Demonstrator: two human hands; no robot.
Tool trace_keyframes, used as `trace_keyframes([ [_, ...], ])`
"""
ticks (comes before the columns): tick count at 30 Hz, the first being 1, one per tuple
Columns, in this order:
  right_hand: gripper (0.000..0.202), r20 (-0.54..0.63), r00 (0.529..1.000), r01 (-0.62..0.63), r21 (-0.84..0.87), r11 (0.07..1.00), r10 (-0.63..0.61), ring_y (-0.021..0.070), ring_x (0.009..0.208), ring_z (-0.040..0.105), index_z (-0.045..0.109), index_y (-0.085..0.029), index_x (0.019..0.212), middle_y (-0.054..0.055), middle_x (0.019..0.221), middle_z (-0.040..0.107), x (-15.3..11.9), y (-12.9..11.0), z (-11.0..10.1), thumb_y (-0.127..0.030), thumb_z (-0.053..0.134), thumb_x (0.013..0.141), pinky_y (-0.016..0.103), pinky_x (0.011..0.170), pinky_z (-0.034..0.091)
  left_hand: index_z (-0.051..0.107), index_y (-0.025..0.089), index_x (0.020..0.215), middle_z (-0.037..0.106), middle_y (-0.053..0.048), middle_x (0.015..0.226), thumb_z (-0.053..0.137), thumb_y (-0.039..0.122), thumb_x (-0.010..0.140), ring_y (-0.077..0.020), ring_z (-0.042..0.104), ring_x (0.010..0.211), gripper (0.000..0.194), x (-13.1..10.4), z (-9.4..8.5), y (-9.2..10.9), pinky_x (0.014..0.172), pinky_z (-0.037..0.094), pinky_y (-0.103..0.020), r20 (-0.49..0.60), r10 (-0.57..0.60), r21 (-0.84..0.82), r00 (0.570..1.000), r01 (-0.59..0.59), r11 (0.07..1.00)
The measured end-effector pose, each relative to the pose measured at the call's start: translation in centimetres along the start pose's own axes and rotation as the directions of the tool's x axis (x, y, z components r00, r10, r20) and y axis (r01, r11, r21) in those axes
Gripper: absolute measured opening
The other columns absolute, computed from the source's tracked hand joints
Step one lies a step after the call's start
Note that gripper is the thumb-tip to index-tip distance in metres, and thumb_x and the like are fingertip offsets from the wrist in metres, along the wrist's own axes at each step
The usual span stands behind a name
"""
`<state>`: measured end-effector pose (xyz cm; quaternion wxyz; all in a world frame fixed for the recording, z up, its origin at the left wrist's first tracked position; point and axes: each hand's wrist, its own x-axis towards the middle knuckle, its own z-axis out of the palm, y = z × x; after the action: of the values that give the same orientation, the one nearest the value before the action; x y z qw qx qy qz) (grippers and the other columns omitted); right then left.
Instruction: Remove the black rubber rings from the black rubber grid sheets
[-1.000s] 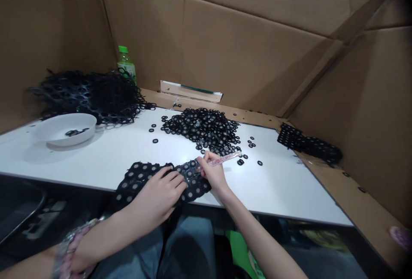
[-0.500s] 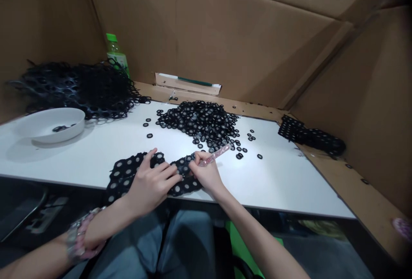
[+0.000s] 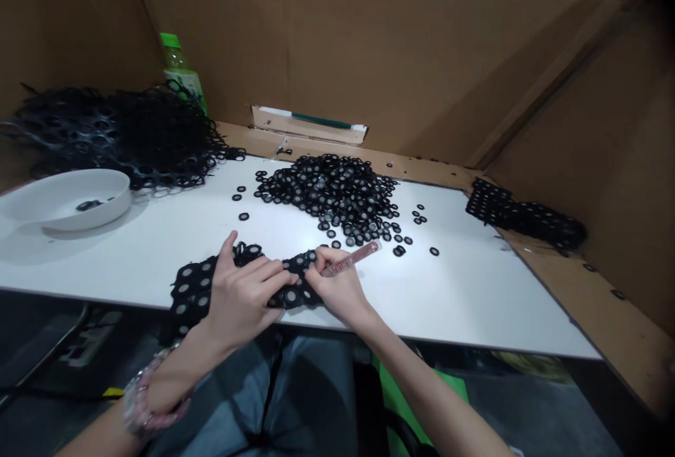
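Note:
A black rubbery sheet [image 3: 196, 280] dotted with pale round discs lies at the table's near edge. My left hand [image 3: 245, 293] rests palm down on it, fingers stretched out and one of them raised. My right hand [image 3: 340, 288] is closed around a pen-like tool [image 3: 352, 258] with a clear pinkish handle and red lettering. Its working tip is hidden by my fingers, over the right end of the sheet. Just beyond my hands is a heap of loose black rings with pale centres [image 3: 337, 193].
A white bowl [image 3: 113, 212] with a few black pieces stands at the left. Behind it lie a tangled pile of black perforated scraps [image 3: 121, 133] and a green-capped bottle [image 3: 182, 77]. More dotted black sheets [image 3: 522, 214] lie at the right. Cardboard walls [image 3: 390, 56] enclose the white table [image 3: 448, 295].
The camera view has shifted slightly. Both hands stay on the dotted sheet, and the left fingers have moved a little over it. The right hand still holds the tool.

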<state>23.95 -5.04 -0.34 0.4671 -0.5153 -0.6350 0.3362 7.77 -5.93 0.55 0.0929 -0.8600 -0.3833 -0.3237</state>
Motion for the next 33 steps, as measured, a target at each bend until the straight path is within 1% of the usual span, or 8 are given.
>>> trace_keyframes([
  [3, 0.026, -0.008, 1.0, -0.018, 0.023, 1.0, 0.018, 0.0092, 0.047, 0.031, 0.026, -0.02, 0.048, -0.007, 0.045, 0.03, 0.1, 0.1, 0.0, -0.011, 0.046, 0.062, 0.023, 0.046, 0.024, 0.058, 0.022, 0.071, 0.061, 0.004, 0.065, 0.042, 0.011, 0.066, -0.0142, 0.058, 0.062, 0.019, 0.5, -0.4, -0.2, 0.103, 0.01, -0.055, 0.083, -0.018, -0.006, 0.996, 0.019, 1.0],
  [6, 0.027, -0.053, 0.995, -0.083, 0.103, 0.991, 0.089, 0.0086, 0.044, 0.031, 0.027, -0.021, 0.047, -0.008, 0.043, 0.03, 0.3, 0.2, -0.1, -0.012, 0.047, 0.062, 0.023, 0.045, 0.024, 0.06, 0.024, 0.088, 0.065, 0.0, 0.086, 0.045, 0.011, 0.069, -0.0194, 0.06, 0.084, 0.028, 0.7, -0.8, -0.5, 0.102, 0.005, -0.057, 0.177, 0.068, -0.007, 0.982, -0.068, 0.998],
  [9, 0.026, -0.093, 0.988, -0.105, 0.148, 0.983, 0.12, 0.0086, 0.043, 0.032, 0.028, -0.021, 0.046, -0.008, 0.041, 0.03, 0.6, 0.4, 0.0, -0.012, 0.047, 0.061, 0.022, 0.045, 0.026, 0.059, 0.027, 0.097, 0.067, 0.0, 0.095, 0.049, 0.013, 0.077, -0.0178, 0.058, 0.094, 0.027, 0.5, -0.9, -0.7, 0.103, 0.008, -0.051, 0.095, 0.233, -0.019, 0.968, -0.232, 0.972],
  [12, 0.026, -0.12, 0.983, -0.116, 0.182, 0.976, 0.139, 0.0083, 0.041, 0.034, 0.028, -0.021, 0.047, -0.009, 0.04, 0.031, 0.9, 0.6, -0.1, -0.012, 0.047, 0.061, 0.022, 0.044, 0.026, 0.061, 0.026, 0.083, 0.068, 0.007, 0.077, 0.049, 0.012, 0.082, -0.0111, 0.06, 0.081, 0.018, 0.2, -0.4, -0.7, 0.101, 0.017, -0.04, -0.042, 0.341, -0.034, 0.939, -0.343, 0.939],
  [14, 0.025, -0.146, 0.974, -0.135, 0.234, 0.963, 0.172, 0.0081, 0.038, 0.034, 0.028, -0.022, 0.048, -0.009, 0.038, 0.031, 1.1, 0.5, -0.1, -0.012, 0.048, 0.061, 0.022, 0.041, 0.026, 0.059, 0.023, 0.074, 0.066, 0.008, 0.069, 0.048, 0.011, 0.083, -0.0098, 0.06, 0.075, 0.019, 0.1, 0.0, -0.7, 0.096, 0.022, -0.037, -0.064, 0.333, -0.001, 0.941, -0.334, 0.943],
  [17, 0.025, -0.188, 0.963, -0.136, 0.287, 0.948, 0.195, 0.0077, 0.036, 0.034, 0.028, -0.022, 0.05, -0.01, 0.039, 0.03, 1.0, 0.2, -0.1, -0.013, 0.049, 0.062, 0.021, 0.039, 0.025, 0.057, 0.022, 0.07, 0.064, 0.008, 0.066, 0.047, 0.011, 0.084, -0.0093, 0.058, 0.072, 0.021, 0.2, 0.4, -0.8, 0.092, 0.025, -0.036, -0.042, 0.304, 0.063, 0.952, -0.301, 0.951],
  [27, 0.025, -0.131, 0.985, -0.101, 0.099, 0.99, 0.114, 0.0087, 0.044, 0.032, 0.026, -0.021, 0.048, -0.008, 0.044, 0.031, -0.2, 0.1, 0.6, -0.011, 0.046, 0.06, 0.022, 0.045, 0.026, 0.056, 0.021, 0.067, 0.062, 0.008, 0.062, 0.047, 0.011, 0.083, -0.0099, 0.056, 0.068, 0.021, -0.1, 0.6, -1.1, 0.092, 0.024, -0.039, -0.036, 0.261, 0.069, 0.965, -0.258, 0.964],
  [33, 0.025, -0.148, 0.982, -0.106, 0.094, 0.99, 0.119, 0.0089, 0.045, 0.031, 0.026, -0.021, 0.049, -0.008, 0.045, 0.029, -0.2, -0.1, 0.4, -0.01, 0.045, 0.06, 0.022, 0.046, 0.026, 0.056, 0.021, 0.067, 0.062, 0.007, 0.062, 0.048, 0.011, 0.082, -0.01, 0.055, 0.067, 0.02, 0.1, 0.5, -1.0, 0.092, 0.024, -0.04, -0.041, 0.26, 0.063, 0.965, -0.258, 0.964],
])
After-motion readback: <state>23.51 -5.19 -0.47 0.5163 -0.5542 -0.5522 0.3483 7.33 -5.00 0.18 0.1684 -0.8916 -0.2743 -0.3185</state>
